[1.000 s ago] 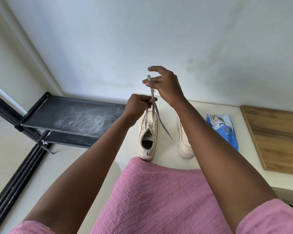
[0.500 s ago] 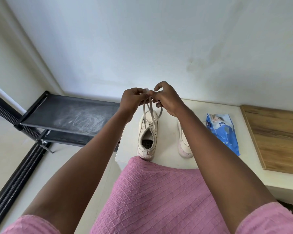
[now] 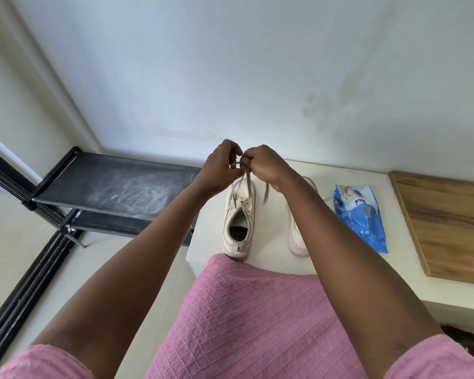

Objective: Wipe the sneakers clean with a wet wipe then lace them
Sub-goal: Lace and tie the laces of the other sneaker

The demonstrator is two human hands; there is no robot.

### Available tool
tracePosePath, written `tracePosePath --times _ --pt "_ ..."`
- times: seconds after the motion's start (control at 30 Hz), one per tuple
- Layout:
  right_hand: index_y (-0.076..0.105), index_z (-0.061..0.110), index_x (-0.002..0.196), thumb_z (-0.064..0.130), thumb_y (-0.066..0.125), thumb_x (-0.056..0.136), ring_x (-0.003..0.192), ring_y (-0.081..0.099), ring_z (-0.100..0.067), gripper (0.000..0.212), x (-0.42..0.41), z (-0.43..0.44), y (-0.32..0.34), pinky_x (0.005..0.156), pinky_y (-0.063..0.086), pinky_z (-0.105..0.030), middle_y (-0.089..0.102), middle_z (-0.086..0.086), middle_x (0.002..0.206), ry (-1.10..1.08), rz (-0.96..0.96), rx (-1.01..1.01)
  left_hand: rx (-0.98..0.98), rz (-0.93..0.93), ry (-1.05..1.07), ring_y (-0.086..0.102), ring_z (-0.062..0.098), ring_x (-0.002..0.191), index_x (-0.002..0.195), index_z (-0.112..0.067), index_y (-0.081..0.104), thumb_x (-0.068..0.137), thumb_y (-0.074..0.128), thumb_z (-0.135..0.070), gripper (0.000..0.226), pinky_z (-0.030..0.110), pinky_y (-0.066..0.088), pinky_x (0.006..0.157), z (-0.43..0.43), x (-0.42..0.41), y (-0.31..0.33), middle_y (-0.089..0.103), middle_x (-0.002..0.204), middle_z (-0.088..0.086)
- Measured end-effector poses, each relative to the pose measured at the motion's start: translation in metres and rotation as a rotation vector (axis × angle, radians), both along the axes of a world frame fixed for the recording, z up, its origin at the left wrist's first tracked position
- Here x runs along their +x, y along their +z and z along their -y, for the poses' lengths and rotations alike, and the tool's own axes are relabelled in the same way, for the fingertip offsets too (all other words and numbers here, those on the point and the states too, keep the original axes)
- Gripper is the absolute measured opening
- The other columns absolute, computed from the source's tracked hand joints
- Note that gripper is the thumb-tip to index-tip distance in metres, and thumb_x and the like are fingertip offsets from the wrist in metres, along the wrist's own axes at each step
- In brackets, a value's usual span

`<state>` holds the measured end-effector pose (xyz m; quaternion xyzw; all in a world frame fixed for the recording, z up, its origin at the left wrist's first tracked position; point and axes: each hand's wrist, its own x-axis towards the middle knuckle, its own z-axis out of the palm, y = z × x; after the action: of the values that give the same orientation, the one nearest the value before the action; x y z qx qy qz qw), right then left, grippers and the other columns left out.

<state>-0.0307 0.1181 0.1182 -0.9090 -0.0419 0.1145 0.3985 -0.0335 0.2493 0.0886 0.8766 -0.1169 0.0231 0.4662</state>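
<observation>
The near sneaker (image 3: 240, 214) stands upright on the white desk (image 3: 270, 233), heel toward us and toe pointing away, so its open mouth and eyelet rows face up. Its grey lace (image 3: 247, 184) rises out of the upper eyelets in two strands that meet just above the tongue. There we find both hands pressed knuckle to knuckle. The left hand (image 3: 220, 166) has its fingers curled and pinches one strand. The right hand (image 3: 264, 166) is curled round the other, with a loose end hanging below it. We judge they are held that high and that close to keep the strands taut while a knot or bow is formed. Whether a loop is already made we cannot tell, since the fingers hide the crossing.

The second sneaker (image 3: 296, 239) stands just beside the first and parallel to it. It is mostly hidden behind the right forearm (image 3: 326, 228), so we cannot say how far its lacing has got. Further right the blue wet-wipe pack (image 3: 359, 214) lies flat on the desk, apart from the hands, which suggests to us that wiping is over. A wooden board (image 3: 446, 222) lies beyond it, and a black shoe rack (image 3: 115, 187) stands left of the desk. A pink garment (image 3: 257, 324) fills the foreground.
</observation>
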Motion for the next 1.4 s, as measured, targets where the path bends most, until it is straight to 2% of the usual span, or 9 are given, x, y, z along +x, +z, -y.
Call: tracePosePath --times 0.23,0.37,0.5,0.63,0.77,0.9,1.0,1.23,1.4 --pt "0.051 0.006 0.069 -0.018 0.036 0.086 0.053 0.036 -0.012 0.033 -0.002 0.008 -0.023 0.037 0.02 -0.016 0.047 -0.006 0.063 -0.236 -0.274 0.75 -0.191 0.004 -0.134 0.049 -0.003 0.081 0.116 -0.023 0.063 0.081 0.066 0.001 0.043 0.011 0.041 0.082 -0.01 0.005 -0.014 0.043 0.089 -0.011" --pt "0.05 0.005 0.071 -0.022 0.031 0.081 0.052 0.036 -0.014 0.035 0.0 0.009 -0.027 0.035 0.02 -0.017 0.053 0.0 0.051 -0.294 -0.326 0.866 -0.383 -0.069 -0.099 0.051 0.002 0.09 0.087 -0.021 0.073 0.085 0.062 -0.003 0.021 0.021 0.044 0.087 -0.003 0.0 -0.011 0.05 0.089 -0.007" --pt "0.058 0.004 0.069 -0.014 0.045 0.083 0.052 0.037 -0.011 0.026 0.001 0.009 -0.024 0.038 0.022 -0.017 0.06 -0.007 0.07 -0.248 -0.239 0.734 -0.835 -0.249 -0.054 0.06 0.005 0.08 0.074 -0.015 0.055 0.095 0.042 -0.008 0.026 0.018 0.044 0.074 0.006 -0.006 -0.008 0.058 0.082 0.0" --pt "0.071 0.001 0.082 0.003 0.054 0.084 0.08 0.059 -0.026 0.018 0.005 0.023 -0.026 0.063 0.041 -0.027 0.068 -0.013 0.085 -0.147 0.022 -0.043 -1.339 -0.454 0.027 0.055 0.015 0.073 0.067 -0.02 0.048 0.096 0.034 -0.005 0.036 0.025 0.042 0.073 -0.008 -0.003 -0.022 0.057 0.064 -0.002" --pt "0.065 -0.001 0.102 0.011 0.05 0.089 0.104 0.06 -0.033 0.023 0.008 0.052 -0.056 0.077 0.044 -0.028 0.064 -0.018 0.108 -0.33 0.007 -0.349 -0.67 -0.377 0.257 0.037 0.012 0.057 0.068 -0.021 0.047 0.096 0.037 -0.012 0.03 0.029 0.032 0.062 -0.027 0.002 -0.049 0.044 0.06 -0.002" --pt "0.061 -0.003 0.109 -0.001 0.045 0.089 0.107 0.056 -0.036 0.026 -0.007 0.067 -0.069 0.083 0.049 -0.039 0.059 -0.02 0.113 -0.487 0.095 -0.58 0.118 -0.281 0.261 0.054 0.018 0.078 0.08 -0.03 0.067 0.091 0.055 -0.036 0.018 0.037 0.04 0.082 -0.049 0.006 -0.073 0.062 0.075 -0.007" --pt "0.062 -0.005 0.107 -0.007 0.043 0.088 0.107 0.054 -0.034 0.027 -0.012 0.081 -0.08 0.079 0.048 -0.038 0.059 -0.018 0.112 -0.445 0.209 -0.716 0.524 -0.283 0.178 0.054 0.017 0.086 0.093 -0.027 0.072 0.088 0.056 -0.047 0.026 0.045 0.028 0.096 -0.058 -0.002 -0.079 0.065 0.078 -0.004" --pt "0.062 -0.005 0.108 -0.008 0.041 0.088 0.109 0.051 -0.033 0.03 -0.012 0.094 -0.102 0.081 0.046 -0.037 0.058 -0.017 0.113 -0.37 0.26 -0.776 0.769 -0.199 0.084 0.05 0.012 0.079 0.093 -0.025 0.071 0.095 0.048 -0.037 0.025 0.039 0.022 0.08 -0.062 -0.019 -0.099 0.058 0.077 -0.01" --pt "0.063 -0.008 0.074 -0.02 0.053 0.064 0.08 0.06 -0.038 0.019 -0.01 0.082 -0.111 0.063 0.05 -0.038 0.06 -0.022 0.081 -0.214 0.512 -0.668 0.503 -0.367 0.034 0.058 0.017 0.098 0.106 -0.03 0.069 0.09 0.055 -0.02 0.024 0.037 0.047 0.087 -0.063 -0.01 -0.108 0.064 0.116 0.0"
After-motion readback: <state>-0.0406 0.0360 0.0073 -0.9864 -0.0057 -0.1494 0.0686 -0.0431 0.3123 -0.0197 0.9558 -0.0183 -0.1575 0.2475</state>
